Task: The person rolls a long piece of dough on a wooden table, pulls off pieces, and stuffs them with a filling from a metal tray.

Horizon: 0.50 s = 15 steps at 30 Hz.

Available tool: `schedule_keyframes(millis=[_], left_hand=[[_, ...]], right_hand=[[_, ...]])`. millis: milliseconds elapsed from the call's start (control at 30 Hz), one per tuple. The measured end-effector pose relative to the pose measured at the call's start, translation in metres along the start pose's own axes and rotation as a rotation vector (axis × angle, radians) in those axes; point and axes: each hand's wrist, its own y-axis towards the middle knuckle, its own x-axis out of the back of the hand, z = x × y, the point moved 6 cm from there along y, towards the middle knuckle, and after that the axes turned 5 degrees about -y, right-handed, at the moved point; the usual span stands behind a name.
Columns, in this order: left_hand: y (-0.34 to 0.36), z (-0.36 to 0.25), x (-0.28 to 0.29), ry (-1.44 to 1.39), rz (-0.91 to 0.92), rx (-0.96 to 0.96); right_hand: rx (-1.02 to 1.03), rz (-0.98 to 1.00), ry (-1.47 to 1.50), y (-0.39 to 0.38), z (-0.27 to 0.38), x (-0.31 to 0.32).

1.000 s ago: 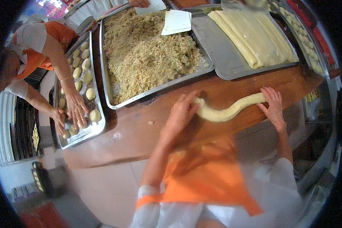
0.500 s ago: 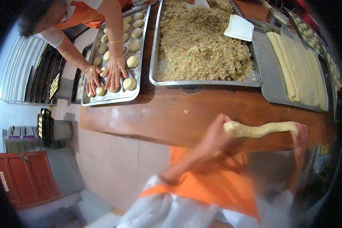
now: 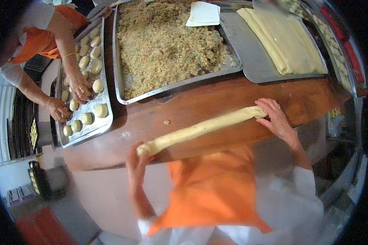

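A long, pale roll of dough (image 3: 200, 128) lies slantwise over the wooden table (image 3: 216, 96), its left end close to the front edge. My left hand (image 3: 136, 162) is closed around that left end, with the finger tips partly hidden. At the other end, farther from me, my right hand (image 3: 275, 119) holds the dough between thumb and fingers. The roll is fairly even in thickness and has small dark specks.
A tray of crumbly filling (image 3: 171, 45) with a white scraper (image 3: 203, 14) stands beyond the roll. Right of it, a tray holds folded dough sheets (image 3: 284, 41). At left, a co-worker's hands (image 3: 78, 87) touch dough balls on a floured tray (image 3: 95, 126).
The dough roll is longer and straighter, and my hands are farther apart. My left hand has moved left. The view has shifted right, and the co-worker's hands have lifted from pressing flat.
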Motion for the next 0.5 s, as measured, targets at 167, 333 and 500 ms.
schedule_keyframes(millis=[167,333,500], left_hand=[[-0.002,0.006,0.002,-0.007,0.009,-0.012],[0.013,0.011,-0.004,-0.034,0.035,0.046],[0.016,0.021,0.0,-0.091,0.042,0.022]], right_hand=[[-0.052,0.004,0.089,0.005,-0.003,-0.006],[-0.022,-0.034,-0.122,-0.015,-0.024,0.005],[0.076,0.14,-0.375,-0.026,-0.034,0.018]])
